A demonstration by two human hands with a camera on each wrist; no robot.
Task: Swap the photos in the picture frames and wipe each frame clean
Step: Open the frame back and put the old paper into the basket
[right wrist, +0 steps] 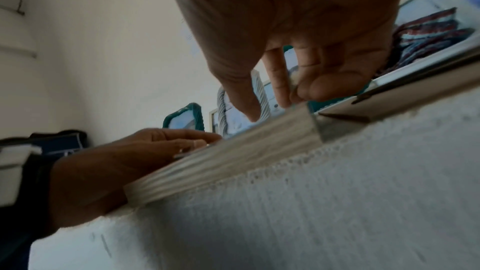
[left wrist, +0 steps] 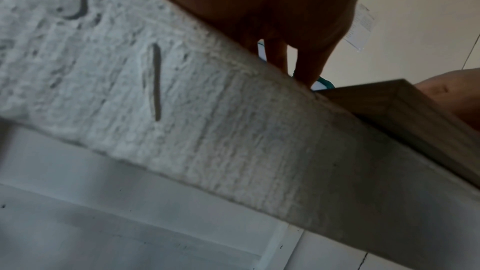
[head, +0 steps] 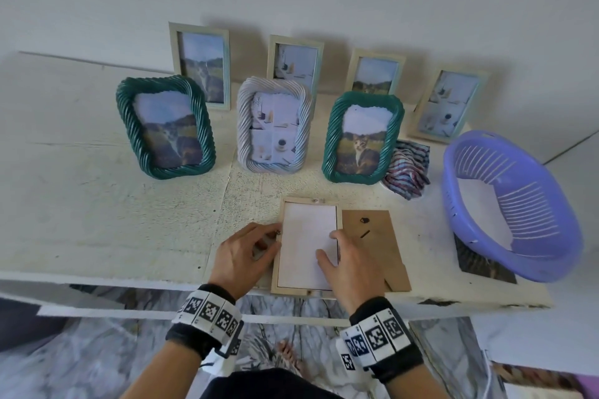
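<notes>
Evidently both hands steady the opened frame point(head: 306, 246): left grip point(head: 241, 257) pinches a clip at its edge, right grip point(head: 345, 264) rests flat, fingers relaxed, on the white sheet point(head: 304, 236) beneath.

We see a rough white tabletop point(head: 97, 204) with seven photo frames standing along its back. Four flat pale frames point(head: 200, 65) line the wall; in front stand two green rope-edged frames point(head: 163, 126) with a white rope-edged frame point(head: 275, 125) between them. A striped cloth point(head: 407, 172) lies just beside the right green one. Near the front edge an open wooden frame point(head: 307, 246) lies face down, a brown backing board point(head: 379, 253) beside it. At the right sits a purple basket point(head: 515, 204).
</notes>
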